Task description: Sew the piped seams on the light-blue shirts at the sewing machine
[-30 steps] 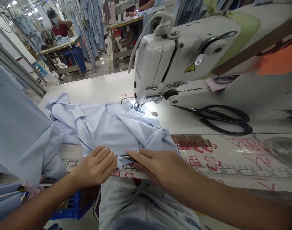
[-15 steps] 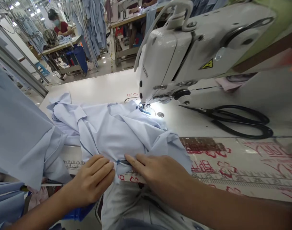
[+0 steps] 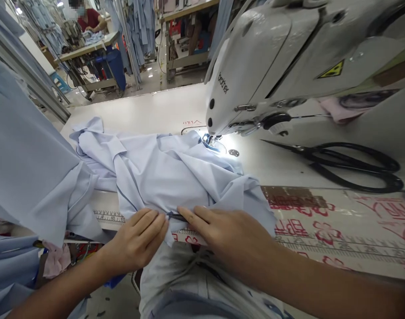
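Observation:
Pale blue cloth (image 3: 169, 177), a garment piece with dark blue seam edging, lies bunched on the sewing table. My left hand (image 3: 139, 241) is closed, its fingers pinching the cloth at the table's front edge. Just to the right, my right hand (image 3: 222, 232) grips the same edge, index finger stretched along it and thumb hidden beneath. Between the fingertips shows a thin dark pointed strip (image 3: 177, 216); whether it is a tool or a fold of edging, I cannot tell. The cloth's far end reaches the lit needle area of the white sewing machine (image 3: 249, 66).
Large black scissors (image 3: 351, 164) lie right of the needle. Printed ruler tape (image 3: 322, 246) runs along the table's front edge. More pale blue cloth (image 3: 32, 146) hangs at left. Beyond the table, a person (image 3: 89, 20) sits at another machine, near metal rails and hanging garments.
The view has shifted, so the machine, scissors and cloth appear farther right and slightly higher. Both hands stay on the cloth edge, the fingertips now slightly nearer together.

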The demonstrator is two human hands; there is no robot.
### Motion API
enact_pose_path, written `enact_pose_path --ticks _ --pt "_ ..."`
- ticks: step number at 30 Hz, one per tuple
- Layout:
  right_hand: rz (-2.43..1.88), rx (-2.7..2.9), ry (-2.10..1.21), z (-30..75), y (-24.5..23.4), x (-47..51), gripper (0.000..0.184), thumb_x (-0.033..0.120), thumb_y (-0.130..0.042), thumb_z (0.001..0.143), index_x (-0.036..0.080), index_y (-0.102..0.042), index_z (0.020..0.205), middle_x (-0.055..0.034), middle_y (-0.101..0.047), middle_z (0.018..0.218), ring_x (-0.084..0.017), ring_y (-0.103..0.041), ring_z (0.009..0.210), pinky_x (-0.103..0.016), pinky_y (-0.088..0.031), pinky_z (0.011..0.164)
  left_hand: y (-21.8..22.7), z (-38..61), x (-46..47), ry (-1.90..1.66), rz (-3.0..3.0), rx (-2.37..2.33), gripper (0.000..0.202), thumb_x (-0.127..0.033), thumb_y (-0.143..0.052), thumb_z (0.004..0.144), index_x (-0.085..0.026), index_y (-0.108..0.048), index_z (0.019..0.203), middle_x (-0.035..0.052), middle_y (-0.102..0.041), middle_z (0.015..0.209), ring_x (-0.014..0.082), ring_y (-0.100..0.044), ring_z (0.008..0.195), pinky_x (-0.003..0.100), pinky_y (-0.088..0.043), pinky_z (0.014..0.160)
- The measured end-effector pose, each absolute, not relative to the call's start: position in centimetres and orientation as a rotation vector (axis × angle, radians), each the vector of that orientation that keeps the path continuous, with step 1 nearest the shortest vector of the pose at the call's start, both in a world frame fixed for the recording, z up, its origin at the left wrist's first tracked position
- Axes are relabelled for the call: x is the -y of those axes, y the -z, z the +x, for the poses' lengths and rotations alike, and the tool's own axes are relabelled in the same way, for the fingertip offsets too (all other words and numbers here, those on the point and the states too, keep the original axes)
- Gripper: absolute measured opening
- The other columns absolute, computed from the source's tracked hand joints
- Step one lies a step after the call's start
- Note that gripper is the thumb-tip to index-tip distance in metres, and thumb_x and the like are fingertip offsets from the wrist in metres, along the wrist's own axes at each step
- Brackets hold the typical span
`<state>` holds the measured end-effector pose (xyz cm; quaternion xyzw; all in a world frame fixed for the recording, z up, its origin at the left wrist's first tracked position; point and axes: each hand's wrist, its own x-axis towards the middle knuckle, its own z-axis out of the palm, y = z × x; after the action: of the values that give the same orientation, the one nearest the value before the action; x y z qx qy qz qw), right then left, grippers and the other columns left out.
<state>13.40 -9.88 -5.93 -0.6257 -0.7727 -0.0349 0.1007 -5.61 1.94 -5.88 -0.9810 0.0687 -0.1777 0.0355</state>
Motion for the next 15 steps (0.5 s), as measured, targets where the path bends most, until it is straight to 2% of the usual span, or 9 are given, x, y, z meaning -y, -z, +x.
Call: enact_pose_path --ticks 15 --pt "-1.864 2.363 0.092 13.23 5.81 9.63 0.047 0.002 -0.051 0.069 0.009 -0.05 0.116 -0.0037 -0.061 0.079 -0.014 -0.054 0.055 -0.029 -0.021 0.042 5.96 -5.46 -2.03 0.591 -3.057 -0.186 0.025 -0.004 -0.044 0.085 0.002 -0.056 0.105 0.0169 -0.062 0.1 0.0251 -0.056 0.098 0.04 -0.052 0.081"
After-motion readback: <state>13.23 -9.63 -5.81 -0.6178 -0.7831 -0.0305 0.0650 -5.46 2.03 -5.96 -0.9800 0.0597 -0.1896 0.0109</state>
